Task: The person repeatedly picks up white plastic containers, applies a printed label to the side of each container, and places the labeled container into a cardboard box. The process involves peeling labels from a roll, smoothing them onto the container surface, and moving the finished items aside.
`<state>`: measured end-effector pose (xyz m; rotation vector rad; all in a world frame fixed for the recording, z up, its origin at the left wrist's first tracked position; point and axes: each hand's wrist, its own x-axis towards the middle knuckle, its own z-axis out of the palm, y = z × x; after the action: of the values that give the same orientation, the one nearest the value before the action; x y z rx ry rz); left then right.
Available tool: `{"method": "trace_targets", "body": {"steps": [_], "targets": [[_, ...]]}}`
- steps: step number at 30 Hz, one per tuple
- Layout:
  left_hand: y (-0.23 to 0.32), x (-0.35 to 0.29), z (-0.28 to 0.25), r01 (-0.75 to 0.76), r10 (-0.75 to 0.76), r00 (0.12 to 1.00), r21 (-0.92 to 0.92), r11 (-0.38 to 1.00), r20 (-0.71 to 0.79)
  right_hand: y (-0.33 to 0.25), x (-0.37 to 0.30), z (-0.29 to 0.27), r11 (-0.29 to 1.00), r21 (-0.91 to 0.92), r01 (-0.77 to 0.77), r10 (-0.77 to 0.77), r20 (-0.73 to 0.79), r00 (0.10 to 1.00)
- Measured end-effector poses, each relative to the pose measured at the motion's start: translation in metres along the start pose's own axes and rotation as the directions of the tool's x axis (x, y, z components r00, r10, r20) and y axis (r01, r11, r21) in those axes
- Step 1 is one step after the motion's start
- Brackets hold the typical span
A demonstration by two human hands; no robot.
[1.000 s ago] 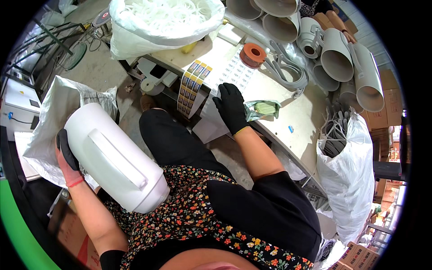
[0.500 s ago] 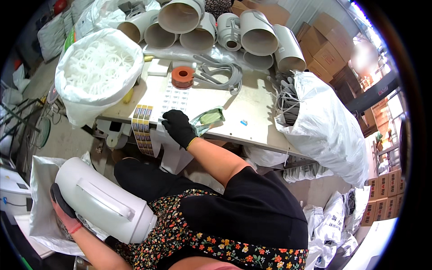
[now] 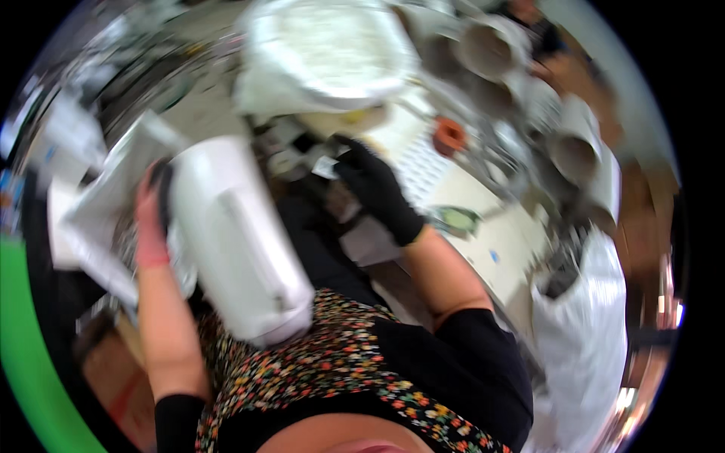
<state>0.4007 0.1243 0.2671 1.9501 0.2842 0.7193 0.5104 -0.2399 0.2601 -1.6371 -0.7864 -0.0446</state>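
The left hand (image 3: 151,219) clasps the white jug (image 3: 234,241) over the lap by its far end only; it could slip. The gloved right hand (image 3: 377,189) reaches the table (image 3: 521,249), grip unclear.

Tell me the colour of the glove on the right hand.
Black. The glove covers the whole right hand, seen clearly in the head view despite the blur.

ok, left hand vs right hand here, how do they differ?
The left hand grips the end of a large white plastic jug beside the lap; the right hand reaches out over the white table, and blur hides whether it holds anything. The right hand's black glove covers it whole; on the left hand, glove coverage is unclear. Both forearms are bare.
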Motion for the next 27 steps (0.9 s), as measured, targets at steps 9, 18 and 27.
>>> {"method": "trace_targets", "body": {"steps": [9, 18, 27], "targets": [[0.088, -0.023, -0.003, 0.045, -0.010, 0.994, -0.313, 0.949, 0.112, -0.084, 0.079, 0.061, 0.986, 0.117, -0.115, 0.037, 0.522, 0.852], [0.031, 0.000, -0.016, 0.208, -0.219, 0.975, -0.470, 0.858, 0.034, -0.019, 0.064, 0.078, 0.965, -0.034, -0.262, 0.252, 0.409, 0.877], [0.039, -0.008, -0.028, 0.449, -0.326, 0.887, -0.448, 0.773, 0.327, 0.000, 0.009, 0.083, 0.625, 0.743, -0.238, 0.106, 0.222, 0.969]]}}
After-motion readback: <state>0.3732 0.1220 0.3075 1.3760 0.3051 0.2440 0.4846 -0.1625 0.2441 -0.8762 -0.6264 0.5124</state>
